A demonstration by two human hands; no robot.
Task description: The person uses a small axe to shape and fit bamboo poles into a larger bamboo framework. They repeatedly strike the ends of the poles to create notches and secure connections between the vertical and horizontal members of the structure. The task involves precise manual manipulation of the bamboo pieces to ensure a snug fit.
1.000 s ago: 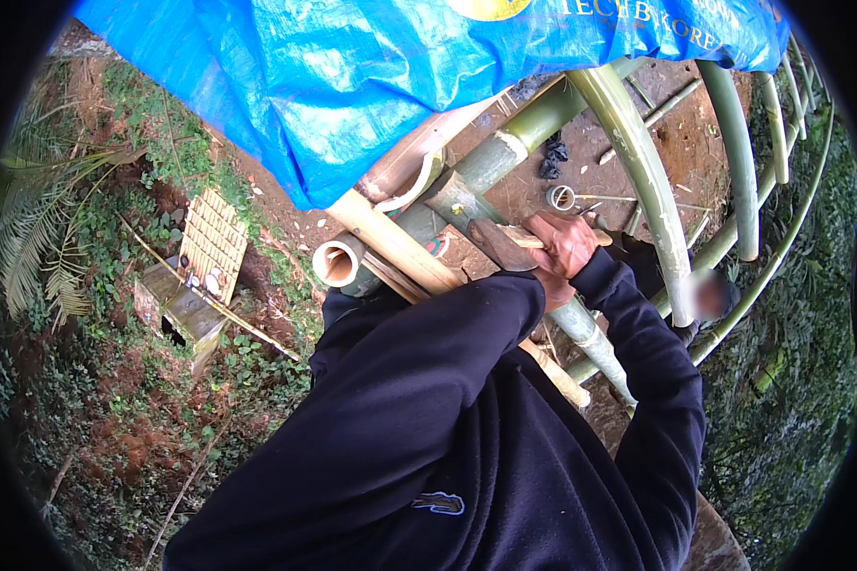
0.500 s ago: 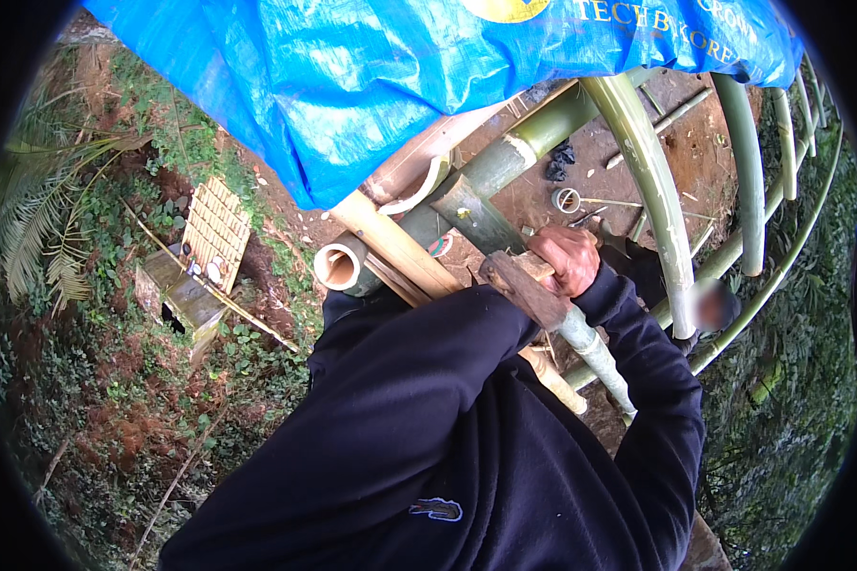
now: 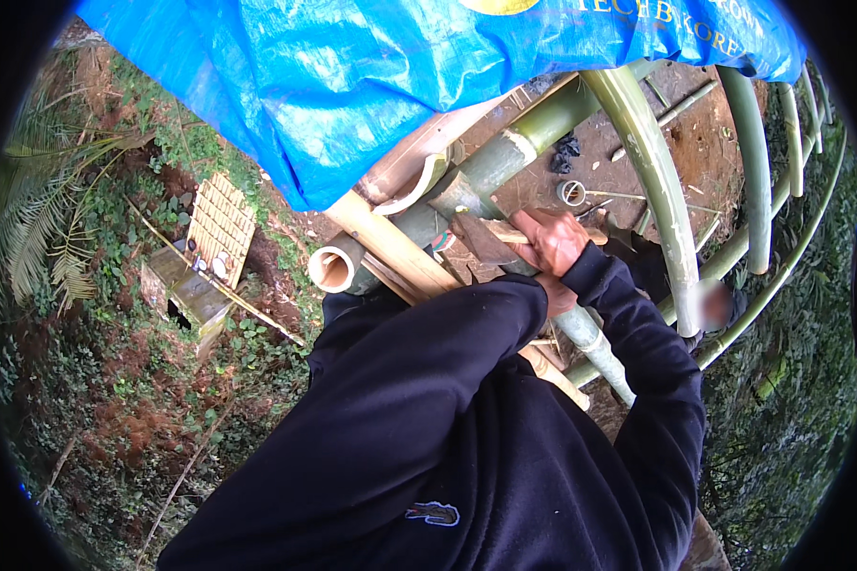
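My right hand (image 3: 554, 240) is closed round the pale wooden handle of a tool with a long, dark, rusty head (image 3: 486, 240). The head lies over a thick green bamboo pole (image 3: 590, 344) that slants from the middle toward the lower right. Just below, my left hand (image 3: 558, 295) is wrapped on this same pole, its fingers mostly hidden by the dark sleeve and the pole. Close by is the cut top end of the pole (image 3: 455, 193), against a thicker horizontal bamboo beam (image 3: 490, 164).
A blue tarp (image 3: 352, 95) covers the top. Pale bamboo lengths (image 3: 390, 243) and an open bamboo end (image 3: 333, 268) lie left of my hands. Curved green poles (image 3: 652, 181) hang at right. Another person (image 3: 719, 305) is below them. A slatted panel (image 3: 221, 228) stands on the slope.
My right hand and the tool have moved up and left, with the head now nearer the pole's top end. My left hand, hidden before behind the head, now shows on the pole.
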